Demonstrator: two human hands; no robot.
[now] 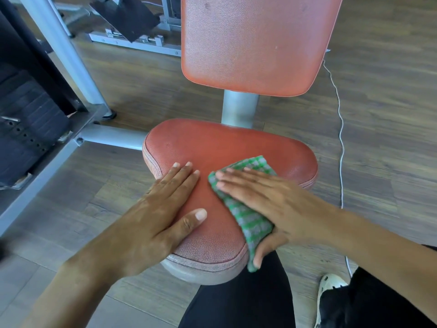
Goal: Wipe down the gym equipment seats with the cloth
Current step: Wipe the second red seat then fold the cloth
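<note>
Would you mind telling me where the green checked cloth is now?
The green checked cloth lies on the right half of the red padded seat in the head view, under the right hand.

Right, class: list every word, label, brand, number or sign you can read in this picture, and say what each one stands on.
None: no word, number, brand or sign can be read anywhere in this view.
The red seat, the backrest and the checked cloth carry no print.
The weight stack shows pin holes but no legible numbers.
The shoe shows no readable logo.
</note>
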